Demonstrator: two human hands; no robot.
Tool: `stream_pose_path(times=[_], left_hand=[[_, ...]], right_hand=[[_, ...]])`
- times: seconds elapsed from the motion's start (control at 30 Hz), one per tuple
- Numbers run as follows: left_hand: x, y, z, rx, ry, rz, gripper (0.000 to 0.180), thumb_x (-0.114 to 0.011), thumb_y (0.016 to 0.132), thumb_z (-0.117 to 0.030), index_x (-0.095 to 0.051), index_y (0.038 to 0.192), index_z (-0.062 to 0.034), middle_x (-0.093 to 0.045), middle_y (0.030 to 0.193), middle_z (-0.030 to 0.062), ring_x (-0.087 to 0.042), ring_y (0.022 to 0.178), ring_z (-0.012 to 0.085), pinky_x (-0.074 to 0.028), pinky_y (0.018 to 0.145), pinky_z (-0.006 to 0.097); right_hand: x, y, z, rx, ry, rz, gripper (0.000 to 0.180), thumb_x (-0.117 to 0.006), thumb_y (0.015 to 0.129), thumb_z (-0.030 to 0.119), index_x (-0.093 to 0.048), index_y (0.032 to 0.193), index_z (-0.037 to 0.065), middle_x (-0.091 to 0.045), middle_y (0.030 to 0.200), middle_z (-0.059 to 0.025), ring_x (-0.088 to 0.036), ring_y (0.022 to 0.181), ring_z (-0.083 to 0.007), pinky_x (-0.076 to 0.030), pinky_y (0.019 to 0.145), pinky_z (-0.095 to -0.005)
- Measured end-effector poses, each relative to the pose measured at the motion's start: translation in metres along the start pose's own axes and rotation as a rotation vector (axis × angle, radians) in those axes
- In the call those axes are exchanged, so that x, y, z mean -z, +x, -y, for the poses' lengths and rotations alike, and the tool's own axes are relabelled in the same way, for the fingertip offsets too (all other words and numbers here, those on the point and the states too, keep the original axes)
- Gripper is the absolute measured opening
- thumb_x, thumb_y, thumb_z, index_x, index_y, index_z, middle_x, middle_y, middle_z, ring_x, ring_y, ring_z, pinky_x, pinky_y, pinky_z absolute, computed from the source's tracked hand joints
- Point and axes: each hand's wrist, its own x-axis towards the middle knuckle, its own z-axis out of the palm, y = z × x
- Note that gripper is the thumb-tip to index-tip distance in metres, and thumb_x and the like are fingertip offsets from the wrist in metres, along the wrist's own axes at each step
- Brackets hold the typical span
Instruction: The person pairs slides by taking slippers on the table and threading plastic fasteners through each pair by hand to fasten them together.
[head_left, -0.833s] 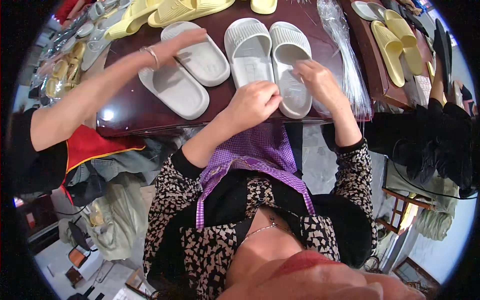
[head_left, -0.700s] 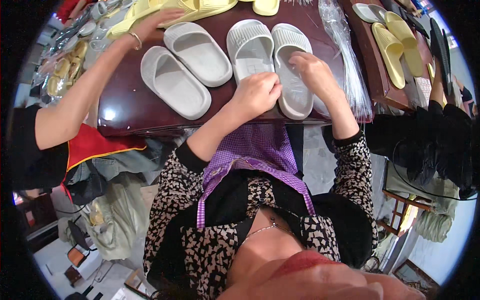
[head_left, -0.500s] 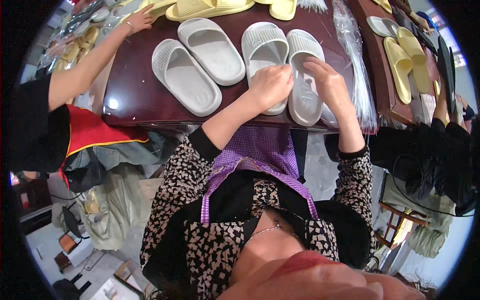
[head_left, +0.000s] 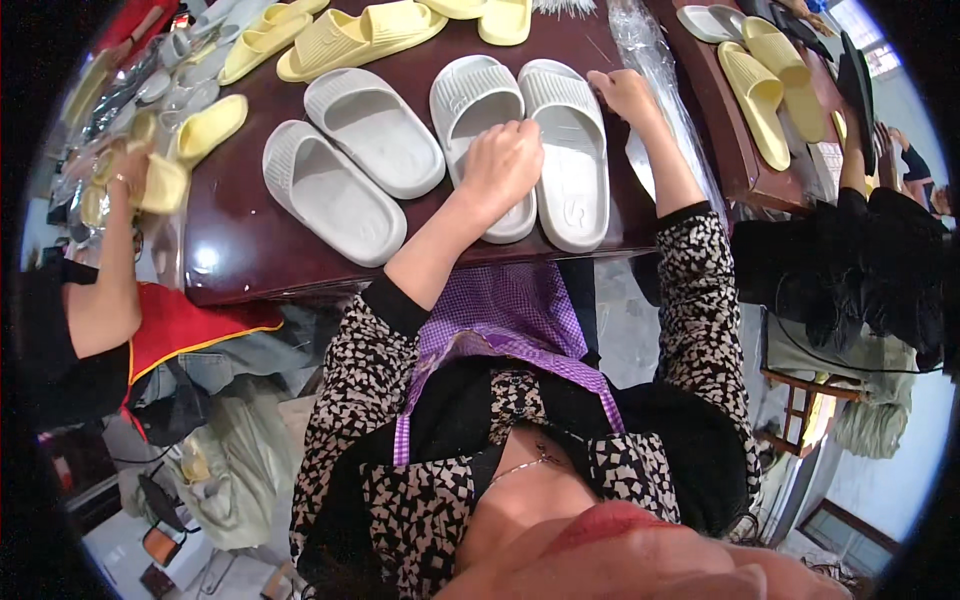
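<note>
A pair of light grey slide slippers lies side by side on the dark brown table (head_left: 240, 250). My left hand (head_left: 500, 165) rests with curled fingers on the left grey slipper (head_left: 470, 100) of the pair. Further out, my right hand (head_left: 625, 95) touches the far right edge of the right grey slipper (head_left: 570, 170), next to a strip of clear plastic bags (head_left: 655, 60). Whether it grips the slipper or the plastic is unclear.
A second grey pair (head_left: 340, 190) lies apart to the left. Several yellow slippers (head_left: 350, 35) line the table's far side. A co-worker's hand (head_left: 130, 170) at the left edge holds a yellow slipper (head_left: 165, 185). More yellow slippers (head_left: 760, 90) and dark cloth (head_left: 860, 270) are on the right.
My right hand slid up to the far end of the right grey slipper. The co-worker's arm left the second grey pair and pulled back left to the yellow slippers.
</note>
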Motion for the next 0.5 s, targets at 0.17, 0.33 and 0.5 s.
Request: stream_pose_path(times=[0.17,0.33,0.5], left_hand=[[-0.001,0.003,-0.003,-0.100,0.032,-0.108,0.006,-0.058,0.076,-0.009,-0.057,0.075,-0.0033,-0.061,0.075,0.0138,-0.061,0.075,0.0297,-0.048,0.070,0.042],[0.004,-0.002,-0.006,-0.114,-0.007,-0.141,0.007,-0.060,0.076,-0.011,-0.057,0.075,-0.0045,-0.058,0.079,0.0114,-0.058,0.080,0.0278,-0.046,0.074,0.040],[0.004,-0.005,-0.007,-0.127,-0.057,-0.155,0.008,-0.061,0.075,-0.011,-0.056,0.076,-0.0052,-0.056,0.080,0.0106,-0.056,0.081,0.0272,-0.045,0.075,0.039]], right_hand=[[-0.007,0.016,-0.001,0.092,0.018,-0.050,0.035,-0.066,0.078,0.035,-0.070,0.083,0.001,-0.066,0.077,-0.0185,-0.065,0.075,-0.0285,-0.049,0.072,-0.0371],[-0.005,0.016,0.017,0.248,0.189,-0.134,0.030,-0.067,0.078,0.029,-0.069,0.086,0.000,-0.066,0.072,-0.0137,-0.063,0.067,-0.0213,-0.049,0.066,-0.0327],[-0.003,0.026,0.062,0.281,0.460,0.059,0.023,-0.069,0.074,0.023,-0.070,0.086,0.003,-0.068,0.075,-0.0107,-0.064,0.069,-0.0177,-0.050,0.068,-0.0312]])
